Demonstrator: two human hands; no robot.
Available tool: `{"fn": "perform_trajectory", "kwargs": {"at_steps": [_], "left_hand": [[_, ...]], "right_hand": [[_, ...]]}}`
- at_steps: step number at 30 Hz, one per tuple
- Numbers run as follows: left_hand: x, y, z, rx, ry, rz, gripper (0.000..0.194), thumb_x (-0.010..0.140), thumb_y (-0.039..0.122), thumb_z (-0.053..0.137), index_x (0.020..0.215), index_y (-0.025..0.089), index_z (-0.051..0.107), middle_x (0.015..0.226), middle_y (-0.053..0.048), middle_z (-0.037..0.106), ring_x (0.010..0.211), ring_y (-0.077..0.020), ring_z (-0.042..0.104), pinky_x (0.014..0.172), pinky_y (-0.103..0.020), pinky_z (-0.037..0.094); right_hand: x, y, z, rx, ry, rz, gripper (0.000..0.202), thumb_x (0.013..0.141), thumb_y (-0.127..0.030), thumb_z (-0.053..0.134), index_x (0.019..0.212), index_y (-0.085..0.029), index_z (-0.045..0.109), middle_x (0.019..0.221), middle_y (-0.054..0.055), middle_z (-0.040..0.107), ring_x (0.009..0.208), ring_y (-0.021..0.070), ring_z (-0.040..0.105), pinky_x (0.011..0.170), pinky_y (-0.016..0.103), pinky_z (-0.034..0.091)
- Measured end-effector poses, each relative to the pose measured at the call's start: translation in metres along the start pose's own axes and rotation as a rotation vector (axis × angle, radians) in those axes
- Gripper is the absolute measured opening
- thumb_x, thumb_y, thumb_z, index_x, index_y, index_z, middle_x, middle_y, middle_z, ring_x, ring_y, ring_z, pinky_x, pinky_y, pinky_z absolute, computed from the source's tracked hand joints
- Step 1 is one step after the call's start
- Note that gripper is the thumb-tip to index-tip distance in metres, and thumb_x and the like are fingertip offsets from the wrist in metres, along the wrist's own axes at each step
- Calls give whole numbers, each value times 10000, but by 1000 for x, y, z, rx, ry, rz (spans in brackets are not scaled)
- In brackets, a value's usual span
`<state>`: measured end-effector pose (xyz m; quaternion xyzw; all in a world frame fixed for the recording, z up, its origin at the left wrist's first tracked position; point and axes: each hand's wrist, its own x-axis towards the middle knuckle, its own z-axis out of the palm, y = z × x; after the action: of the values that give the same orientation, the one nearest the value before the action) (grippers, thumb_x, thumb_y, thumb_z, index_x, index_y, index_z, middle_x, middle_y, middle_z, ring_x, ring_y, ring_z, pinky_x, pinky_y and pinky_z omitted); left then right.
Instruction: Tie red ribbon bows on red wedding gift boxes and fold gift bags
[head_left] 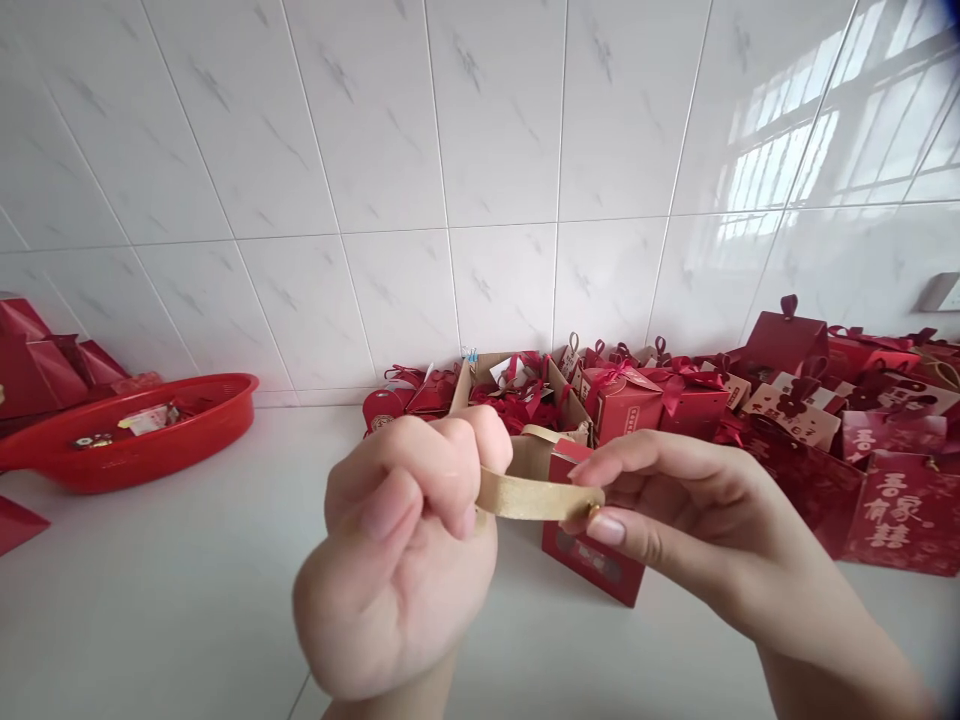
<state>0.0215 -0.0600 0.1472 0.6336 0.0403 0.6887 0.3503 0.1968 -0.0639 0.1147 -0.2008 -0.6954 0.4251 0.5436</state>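
Note:
A gold ribbon strap [525, 498] is stretched between my two hands at the centre of the view. My left hand [409, 550] is closed, its curled fingers round the strap's left end. The thumb and fingers of my right hand [675, 520] pinch the strap's right end, where a small gold bead shows. Behind the hands a red box [600, 570] stands on the white counter [187, 590], partly hidden by my right hand.
A red plastic basket [187, 440] with small items is at the left, beside red folded boxes [45, 370]. An open cardboard box [461, 385] of red ribbons stands near the tiled wall [390, 150]. Several red gift boxes [787, 345] crowd the right.

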Motion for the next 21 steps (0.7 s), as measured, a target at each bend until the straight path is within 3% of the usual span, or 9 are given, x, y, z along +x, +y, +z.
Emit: {"fn": "perform_trajectory", "kwargs": {"at_steps": [3,6,9,11,14,17,19,21], "left_hand": [[-3,0,8,78,16,-21,439,870,396,496,502,174,408,413,26,219,452,-112,279,519,-337,301],[-8,1,14,177,-26,43,449,872,432,500,509,180,421,414,25,210,462,-118,267,500,-323,281],[-7,1,11,284,-82,115,463,852,492,522,515,185,441,415,32,224,443,-108,252,485,-316,277],[-2,1,1,300,-231,118,487,839,556,507,521,191,461,406,33,285,415,-102,287,502,-325,317],[11,5,-20,189,-552,-6,523,845,635,421,558,212,535,470,-7,514,474,-158,516,641,-375,437],[22,7,-35,45,-548,-169,563,894,616,298,636,220,605,718,-75,660,682,-241,653,741,-423,488],[25,5,-38,-40,-512,-266,535,922,565,284,709,211,624,807,-90,679,651,-233,668,737,-435,504],[25,0,-36,-102,-517,-352,436,935,507,341,781,208,619,742,-65,675,523,-189,638,661,-401,515]], "right_hand": [[2,0,-4,-105,59,-41,180,799,-172,692,977,-201,680,828,37,712,714,129,668,601,206,566],[5,2,-6,-282,70,-93,104,805,-193,689,909,-191,690,810,38,718,703,141,672,622,231,573],[6,5,-10,-490,146,-286,136,780,-125,699,887,-209,686,761,9,697,654,120,645,596,213,553],[7,8,-16,-584,203,-459,217,767,-58,680,912,-220,690,766,10,682,651,122,630,578,226,542],[8,12,-25,-608,149,-733,369,761,26,613,1023,-218,702,789,35,662,686,156,639,606,294,558],[9,12,-31,-559,37,-884,413,767,33,601,1102,-187,701,779,61,647,704,188,653,612,343,571],[7,11,-32,-527,-1,-890,369,779,4,623,1093,-171,709,771,71,655,697,193,656,584,340,570],[4,8,-30,-526,-32,-873,308,814,-36,614,1074,-164,716,784,85,678,709,199,658,575,342,572]]}}
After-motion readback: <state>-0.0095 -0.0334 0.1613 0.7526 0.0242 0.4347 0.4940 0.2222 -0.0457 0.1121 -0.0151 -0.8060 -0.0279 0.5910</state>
